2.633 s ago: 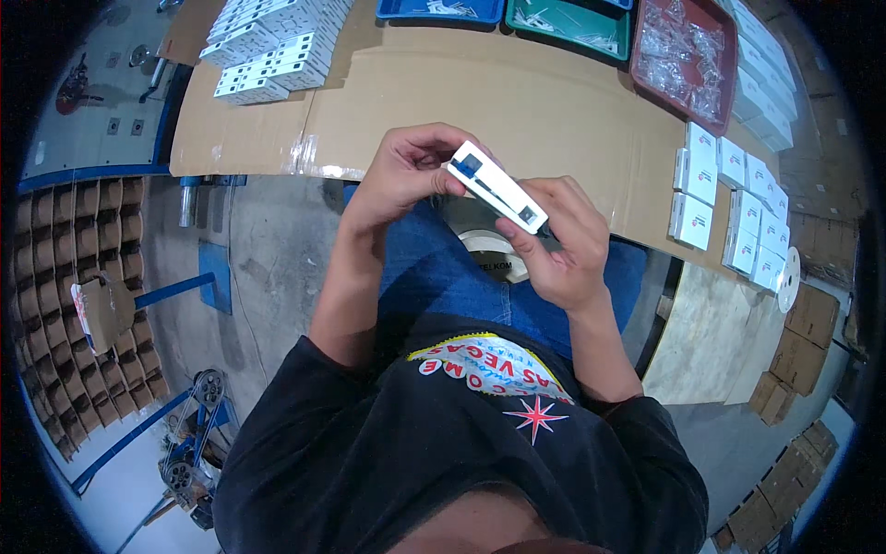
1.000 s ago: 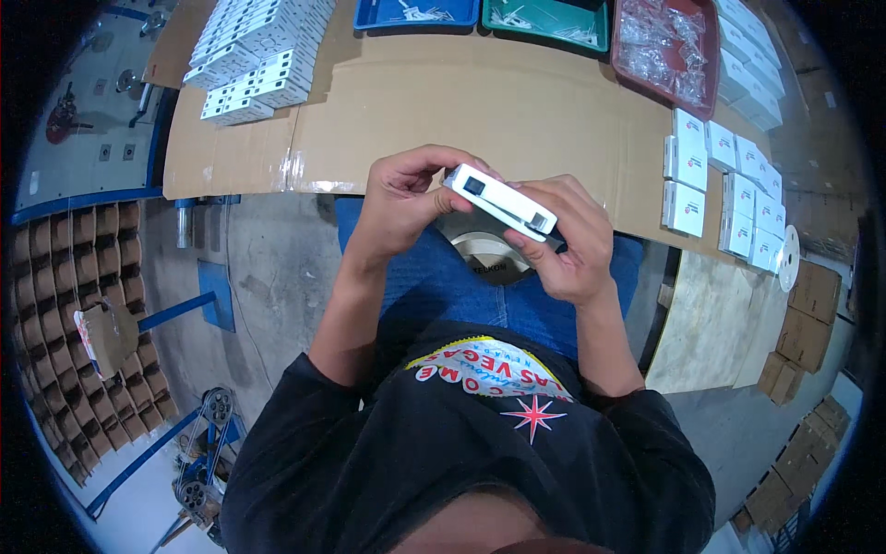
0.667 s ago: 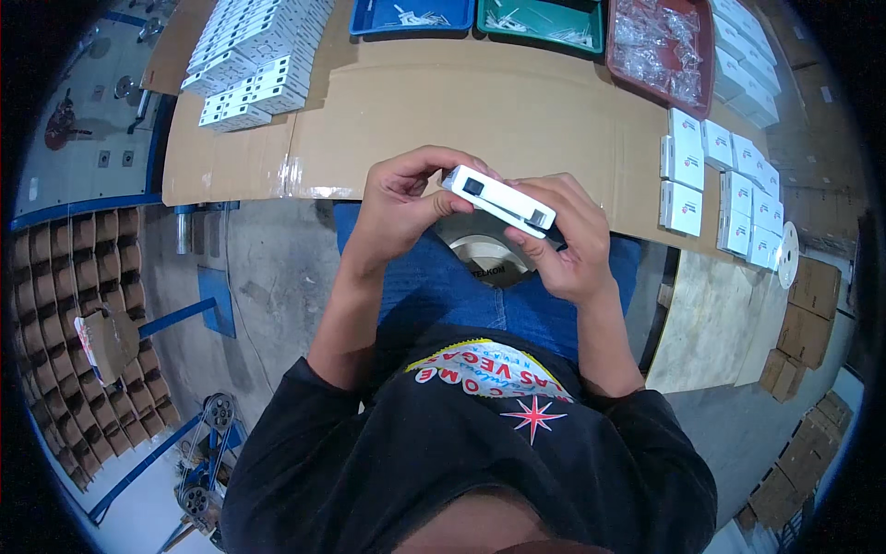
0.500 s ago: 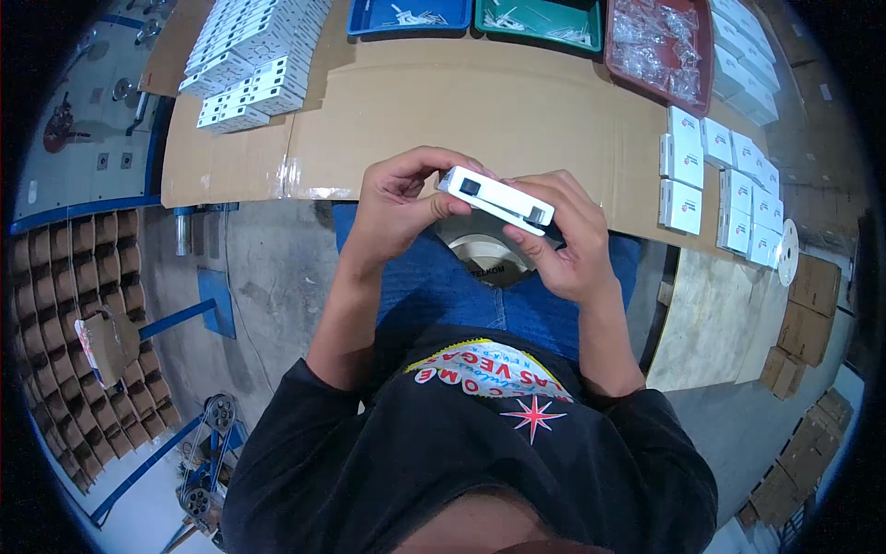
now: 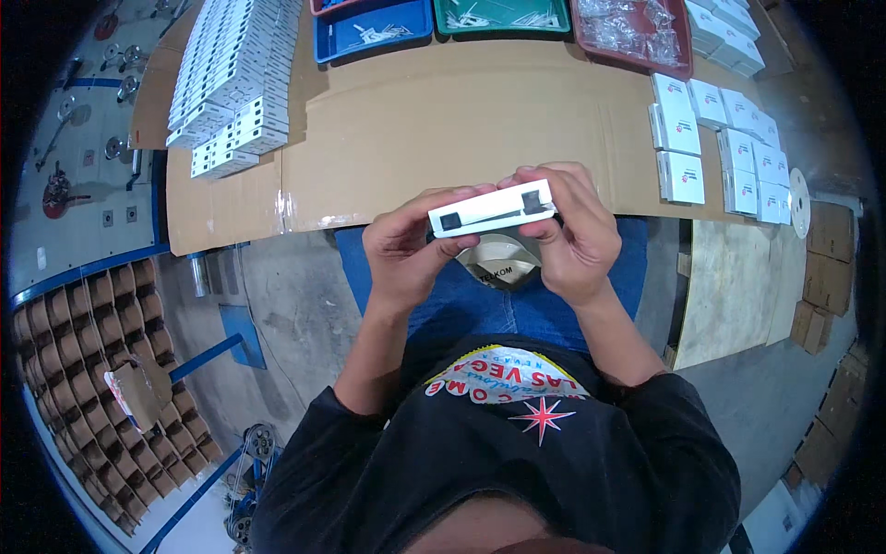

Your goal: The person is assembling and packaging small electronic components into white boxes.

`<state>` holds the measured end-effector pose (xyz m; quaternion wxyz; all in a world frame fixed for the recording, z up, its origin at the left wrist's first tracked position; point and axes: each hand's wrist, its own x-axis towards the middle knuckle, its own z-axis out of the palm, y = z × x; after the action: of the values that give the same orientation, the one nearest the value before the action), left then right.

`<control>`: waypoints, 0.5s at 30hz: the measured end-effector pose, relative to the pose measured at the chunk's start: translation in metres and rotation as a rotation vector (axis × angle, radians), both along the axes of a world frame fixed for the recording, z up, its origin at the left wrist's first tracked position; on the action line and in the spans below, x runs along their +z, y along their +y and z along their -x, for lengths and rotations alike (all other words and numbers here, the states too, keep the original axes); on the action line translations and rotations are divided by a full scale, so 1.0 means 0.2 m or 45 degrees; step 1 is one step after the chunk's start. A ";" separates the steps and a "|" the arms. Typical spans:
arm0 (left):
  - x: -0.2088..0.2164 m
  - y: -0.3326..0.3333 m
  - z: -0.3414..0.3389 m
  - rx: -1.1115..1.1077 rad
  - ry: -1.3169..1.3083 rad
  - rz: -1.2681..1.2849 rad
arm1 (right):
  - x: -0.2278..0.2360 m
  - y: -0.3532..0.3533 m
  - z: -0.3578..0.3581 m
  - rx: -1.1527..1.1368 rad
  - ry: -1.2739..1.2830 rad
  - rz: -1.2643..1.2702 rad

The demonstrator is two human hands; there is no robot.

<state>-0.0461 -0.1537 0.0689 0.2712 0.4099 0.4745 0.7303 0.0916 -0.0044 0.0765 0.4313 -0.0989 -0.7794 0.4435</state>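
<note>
Both hands hold a flat white plastic casing (image 5: pixel 491 205) in front of me, just off the near edge of the table. Its long narrow side faces me, with a dark square opening near each end and a thin slanting gap between its two halves. My left hand (image 5: pixel 401 247) pinches the left end, thumb below and fingers along the far side. Around the right end my right hand (image 5: pixel 580 238) is closed, its thumb under the corner by the opening. The palms and some of the fingertips are hidden.
Cardboard covers the table (image 5: pixel 443 120). Stacked white casings (image 5: pixel 235 78) stand at the left. At the back are a blue tray (image 5: pixel 374 51) and a green tray (image 5: pixel 503 32) of small white parts, and a red tray (image 5: pixel 637 60) of clear bags. White boxes (image 5: pixel 681 175) stand at the right.
The casing has turned so that its right end is now higher than its left. Both hands still grip it. The whole view has shifted a little.
</note>
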 end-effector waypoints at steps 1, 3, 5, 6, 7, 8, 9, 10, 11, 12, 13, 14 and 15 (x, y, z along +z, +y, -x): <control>0.00 0.00 0.00 0.002 -0.002 0.001 | 0.00 0.00 0.00 0.002 -0.002 0.001; 0.01 0.01 -0.01 0.023 -0.062 0.009 | 0.00 0.01 0.00 0.012 -0.011 -0.046; 0.00 0.00 0.01 0.005 -0.057 -0.001 | 0.00 0.00 0.00 0.018 -0.001 0.000; 0.00 0.00 0.01 -0.016 -0.050 -0.011 | 0.00 0.00 0.00 0.020 0.010 0.047; 0.01 0.00 0.01 -0.017 -0.050 -0.011 | -0.01 0.01 0.00 0.019 0.010 0.047; 0.03 -0.01 0.00 -0.022 -0.069 0.040 | -0.01 0.01 0.00 0.036 0.007 0.071; 0.05 -0.01 0.00 -0.026 -0.087 0.090 | -0.01 0.01 -0.01 0.054 0.004 0.095; 0.04 -0.01 0.00 -0.026 -0.086 0.089 | -0.01 0.02 -0.01 0.053 0.004 0.093; 0.03 -0.01 0.01 -0.041 -0.093 0.080 | -0.01 0.02 -0.01 0.071 0.003 0.111; 0.03 -0.01 0.01 -0.056 -0.100 0.073 | -0.01 0.02 -0.01 0.089 0.001 0.130; 0.03 -0.01 0.01 -0.056 -0.100 0.072 | -0.01 0.02 -0.01 0.089 0.001 0.129; 0.03 -0.01 0.02 -0.052 -0.103 0.084 | -0.01 0.02 -0.01 0.084 0.016 0.149; 0.03 -0.01 0.02 -0.046 -0.106 0.096 | -0.01 0.02 0.00 0.082 0.031 0.169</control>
<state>-0.0496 -0.1558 0.0743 0.3192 0.3772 0.4826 0.7232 0.0921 0.0000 0.0745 0.4187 -0.0968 -0.7458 0.5091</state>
